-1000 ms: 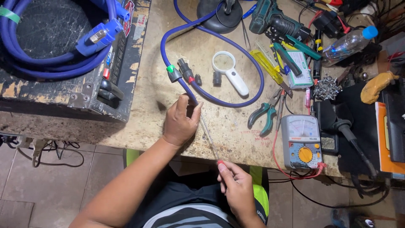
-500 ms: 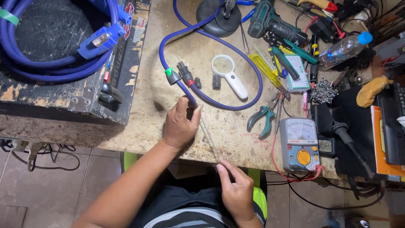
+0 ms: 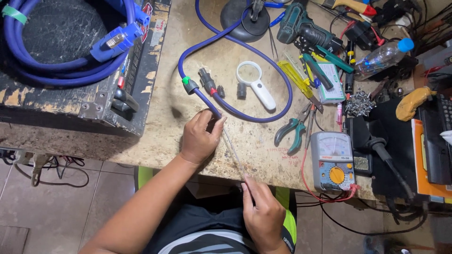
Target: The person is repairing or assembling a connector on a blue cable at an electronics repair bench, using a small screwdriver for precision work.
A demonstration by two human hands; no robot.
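Note:
My left hand [image 3: 201,136] pinches the stripped end of a blue cable [image 3: 263,56] against the worn workbench [image 3: 160,122]. A thin strand of wire [image 3: 234,154] runs from that end down to my right hand [image 3: 262,212], which grips its lower end just off the bench's front edge. The strand looks taut and straight between the two hands. The cable loops back across the bench, past a green collar [image 3: 186,81] and a black connector piece [image 3: 207,79].
A magnifying glass [image 3: 254,84], green-handled pliers [image 3: 293,130], a yellow tool [image 3: 294,77], an analog multimeter [image 3: 333,161] with red leads, a cordless drill [image 3: 306,28] and a plastic bottle [image 3: 382,55] lie to the right. A black case [image 3: 70,99] holding coiled blue cable stands at the left.
Both hands hold the same grips. The view has shifted slightly; the strand stays stretched between them.

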